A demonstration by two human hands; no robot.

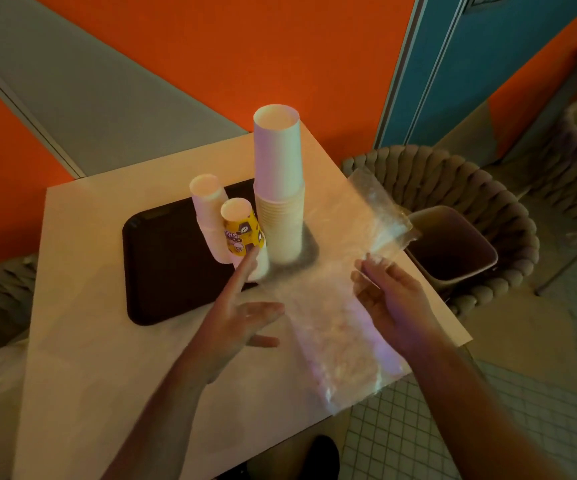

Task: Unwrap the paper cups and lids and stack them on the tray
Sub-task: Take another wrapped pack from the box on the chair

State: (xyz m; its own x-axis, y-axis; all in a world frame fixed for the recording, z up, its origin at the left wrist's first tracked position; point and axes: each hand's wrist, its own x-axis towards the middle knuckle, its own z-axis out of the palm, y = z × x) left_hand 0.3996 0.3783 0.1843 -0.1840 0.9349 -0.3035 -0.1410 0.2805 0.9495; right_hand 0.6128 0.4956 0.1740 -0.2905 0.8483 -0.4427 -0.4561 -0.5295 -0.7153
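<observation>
Nearest the camera, two bare forearms reach out over a pale desk (82, 341), the hands held apart from each other. The left hand (235, 320) is spread with its fingers straight, the forefinger stretched forward so its tip touches the foot of a yellow printed cup stack (242, 233); it holds nothing. The right hand (389, 301) pinches a clear plastic wrapper (342, 306) between thumb and fingertips; the wrapper is empty, one end trailing down over the near desk edge and the other rising crumpled above the fingers. Beyond the hands a dark tray (166, 271) lies flat on the desk. On its right part stand three upright stacks of paper cups: the yellow printed one in front, a plain white short stack (209, 209) just behind and to its left, and a tall stack of white cups (280, 181) just beside them at the tray's right end. To the right of the desk, a woven chair (488, 188) holds a small bin (453, 244). Behind all this stands an orange wall (231, 53)
</observation>
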